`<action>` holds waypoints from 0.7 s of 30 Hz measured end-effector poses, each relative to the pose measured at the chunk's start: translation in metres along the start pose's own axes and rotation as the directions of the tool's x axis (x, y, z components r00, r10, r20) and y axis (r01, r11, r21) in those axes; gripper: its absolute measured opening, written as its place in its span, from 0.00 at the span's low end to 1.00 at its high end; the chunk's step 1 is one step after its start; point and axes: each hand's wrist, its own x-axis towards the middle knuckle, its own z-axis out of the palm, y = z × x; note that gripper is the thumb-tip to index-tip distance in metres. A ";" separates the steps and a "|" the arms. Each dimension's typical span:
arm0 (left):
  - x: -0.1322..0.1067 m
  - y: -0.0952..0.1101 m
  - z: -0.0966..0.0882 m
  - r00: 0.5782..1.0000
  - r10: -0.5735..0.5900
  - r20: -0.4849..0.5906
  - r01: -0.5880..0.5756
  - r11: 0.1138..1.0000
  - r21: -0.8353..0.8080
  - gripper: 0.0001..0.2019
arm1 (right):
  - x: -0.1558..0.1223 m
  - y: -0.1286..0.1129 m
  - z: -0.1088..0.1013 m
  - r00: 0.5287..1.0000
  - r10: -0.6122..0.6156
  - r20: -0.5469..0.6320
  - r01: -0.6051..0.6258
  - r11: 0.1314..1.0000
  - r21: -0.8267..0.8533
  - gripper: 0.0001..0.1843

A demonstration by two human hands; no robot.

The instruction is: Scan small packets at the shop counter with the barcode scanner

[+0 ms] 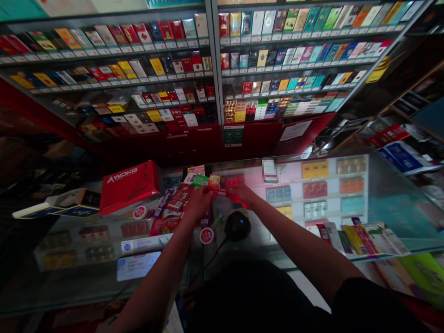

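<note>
My left hand (200, 201) and my right hand (243, 195) meet over the glass counter, fingers closed on the two ends of a small red packet (219, 192). Red light falls on my right fingers. Just below sits a black scanner (237, 225) with a small blue light and a cable. A heap of snack packets lies under and beside my left hand, among them a dark red packet (179, 196) and a green packet (200, 181). One round tub (207, 235) stands left of the scanner; another round tub (140, 212) is farther left.
A red box (130, 187) and an opened dark carton (81, 202) stand on the left of the counter. Several packets, including a yellow one (353, 239), lie at the right. Shelves of cigarette packs (156, 121) rise behind. A white-blue card (137, 267) lies near the front edge.
</note>
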 end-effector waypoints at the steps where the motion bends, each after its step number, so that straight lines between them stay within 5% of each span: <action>1: -0.002 0.007 0.001 1.000 0.007 -0.008 -0.007 1.000 -0.019 0.15 | -0.005 -0.002 -0.005 0.999 -0.032 -0.019 0.032 0.999 0.025 0.08; 11: -0.006 0.048 0.024 0.987 0.162 0.016 -0.156 0.970 -0.187 0.16 | -0.066 -0.013 -0.042 0.961 -0.162 -0.223 0.185 0.979 0.084 0.14; 18: -0.008 0.068 0.038 0.958 0.275 0.083 -0.251 0.942 -0.223 0.14 | -0.103 -0.007 -0.057 0.871 -0.345 -0.349 0.281 0.934 -0.221 0.19; 21: -0.008 0.070 0.046 0.944 0.314 0.100 -0.281 0.925 -0.256 0.14 | -0.113 -0.004 -0.060 0.877 -0.319 -0.360 0.271 0.946 -0.176 0.21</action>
